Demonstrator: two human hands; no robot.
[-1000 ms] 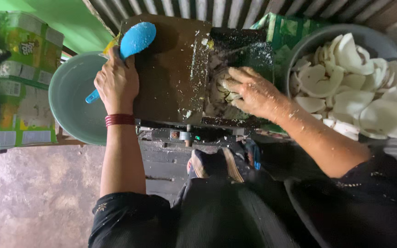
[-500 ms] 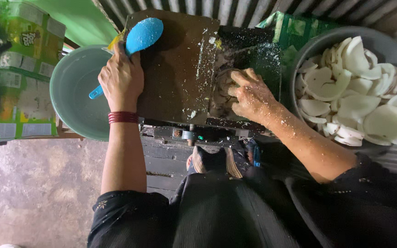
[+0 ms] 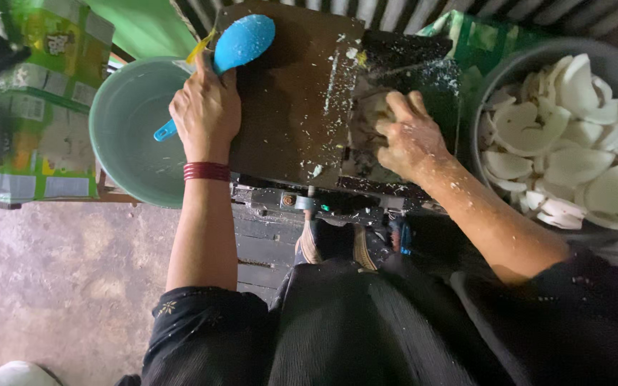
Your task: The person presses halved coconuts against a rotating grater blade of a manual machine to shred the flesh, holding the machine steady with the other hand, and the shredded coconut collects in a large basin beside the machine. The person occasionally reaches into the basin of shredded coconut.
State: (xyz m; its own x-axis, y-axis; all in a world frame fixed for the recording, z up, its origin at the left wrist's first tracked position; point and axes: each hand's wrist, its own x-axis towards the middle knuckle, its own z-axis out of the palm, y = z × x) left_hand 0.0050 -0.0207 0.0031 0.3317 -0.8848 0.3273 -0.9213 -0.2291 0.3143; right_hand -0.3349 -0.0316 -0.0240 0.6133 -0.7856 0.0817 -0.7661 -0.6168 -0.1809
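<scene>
Left hand (image 3: 205, 107) closed around the handle of a blue plastic spoon (image 3: 241, 43), knuckles up, resting at the left edge of the dark machine top (image 3: 287, 93). Spoon's rounded, pebbled bowl poking out beyond the fingers toward the top of the frame; thin handle tip showing below the palm, over the pale green basin (image 3: 126, 136). Smooth, round, matte plastic, that basin, just left of the hand. Red bangles (image 3: 207, 171) at the wrist.

Right hand (image 3: 409, 139) curled down over a pale coconut piece (image 3: 372, 109), pressing it onto the right part of the machine top, fingers dusted with white flecks (forearm too). Piece mostly hidden under the fingers, only a dull curved edge visible. Wet, scratched, dark metal surface, strewn with white shavings.

Just right of that hand, a grey bowl (image 3: 491, 71) heaped with smooth, white, curved coconut slices (image 3: 574, 150). Green printed cartons (image 3: 37, 107) stacked at far left.
</scene>
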